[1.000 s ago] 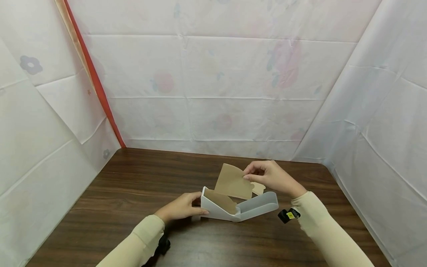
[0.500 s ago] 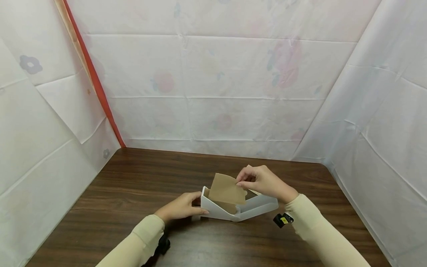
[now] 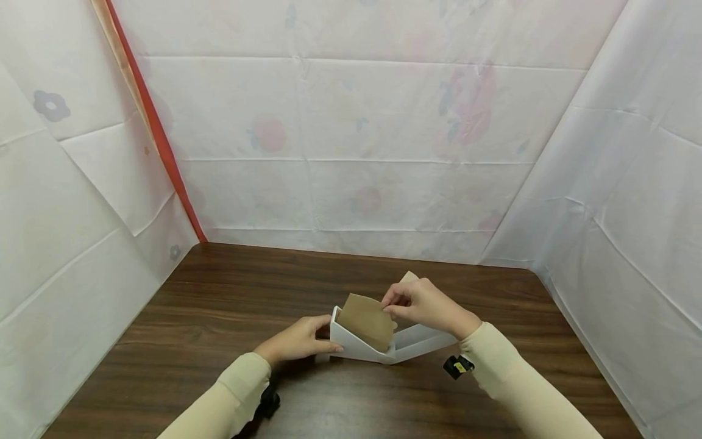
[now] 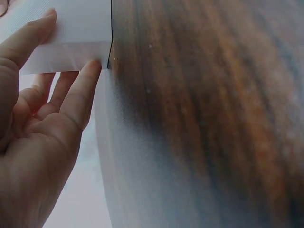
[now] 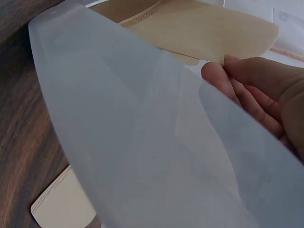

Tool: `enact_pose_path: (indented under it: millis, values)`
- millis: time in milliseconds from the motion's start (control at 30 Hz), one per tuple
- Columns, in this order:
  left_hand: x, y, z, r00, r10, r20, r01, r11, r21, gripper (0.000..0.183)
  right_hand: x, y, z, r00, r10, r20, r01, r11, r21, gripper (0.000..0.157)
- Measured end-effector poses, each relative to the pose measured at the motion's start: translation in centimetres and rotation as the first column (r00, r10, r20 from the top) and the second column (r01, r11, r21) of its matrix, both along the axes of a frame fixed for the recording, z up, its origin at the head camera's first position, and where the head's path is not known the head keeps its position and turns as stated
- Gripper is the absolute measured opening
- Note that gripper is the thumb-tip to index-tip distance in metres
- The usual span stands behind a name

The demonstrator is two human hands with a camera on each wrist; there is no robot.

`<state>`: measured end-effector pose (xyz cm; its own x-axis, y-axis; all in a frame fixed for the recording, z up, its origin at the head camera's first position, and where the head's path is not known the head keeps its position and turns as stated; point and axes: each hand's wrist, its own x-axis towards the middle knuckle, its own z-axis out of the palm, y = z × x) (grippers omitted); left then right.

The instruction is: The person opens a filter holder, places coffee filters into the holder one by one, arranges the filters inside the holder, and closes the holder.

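In the head view my right hand (image 3: 428,308) pinches the edge of a brown paper coffee filter (image 3: 364,320), whose lower part is down inside a white box (image 3: 351,346). The box sits on the table with its translucent lid (image 3: 425,344) swung out to the right. My left hand (image 3: 298,341) holds the box's left end, thumb on the near side. In the left wrist view, fingers (image 4: 78,92) lie against the box's edge. Seen from the right wrist, thumb and forefinger grip the filter (image 5: 213,31) just beyond the lid.
Another coffee filter (image 3: 409,277) lies on the table behind the right hand, its crimped edge showing in the right wrist view. White patterned sheets (image 3: 351,146) wall off the back and both sides of the brown wooden table (image 3: 247,274).
My right hand has moved left and down, bringing the coffee filter from above the box into it. The left hand and the box have stayed in place.
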<state>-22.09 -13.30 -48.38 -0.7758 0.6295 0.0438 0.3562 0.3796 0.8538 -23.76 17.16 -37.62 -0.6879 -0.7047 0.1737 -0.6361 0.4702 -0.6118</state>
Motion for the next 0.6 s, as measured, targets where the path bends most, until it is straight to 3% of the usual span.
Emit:
enact_pose_path:
  millis: [200, 433, 600]
  values:
    - [0.0, 0.0, 0.0, 1.000, -0.008, 0.017, 0.008, 1.000, 0.008, 0.035, 0.1, -0.5, -0.4, 1.000, 0.013, 0.018, -0.013, 1.000, 0.008, 0.007]
    - [-0.1, 0.0, -0.1, 1.000, -0.014, 0.021, 0.014, 1.000, 0.023, 0.035, 0.1, -1.3, -1.1, 0.999, 0.021, -0.048, -0.019, 0.999, 0.047, 0.011]
    - [-0.1, 0.0, -0.1, 1.000, -0.014, 0.007, 0.014, 1.000, 0.017, 0.037, 0.2, -1.5, -1.5, 0.999, 0.033, -0.040, -0.030, 0.997, 0.067, 0.012]
